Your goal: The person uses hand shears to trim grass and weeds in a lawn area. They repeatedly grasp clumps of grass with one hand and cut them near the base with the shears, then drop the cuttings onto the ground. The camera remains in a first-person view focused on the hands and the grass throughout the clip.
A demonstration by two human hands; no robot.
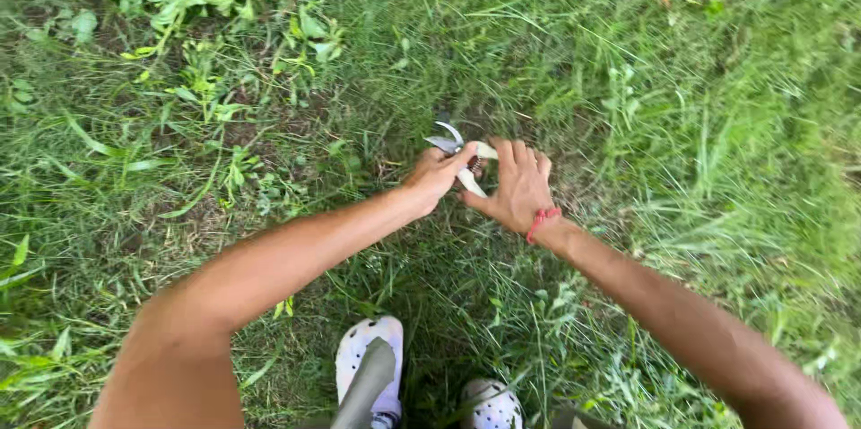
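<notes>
Gripping the pruning shears (459, 153) with both my left hand (434, 180) and right hand (518, 187) together over the grass (682, 106); next I need a steady squeeze.

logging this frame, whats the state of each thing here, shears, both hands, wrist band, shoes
pruning shears: blades open, pale handles held low over the grass
left hand: closed on one handle of the shears
right hand: fingers wrapped over the other handle
red band: worn on the right wrist
white shoes: on the feet, standing in grass
grass: green, long, uncut
</notes>
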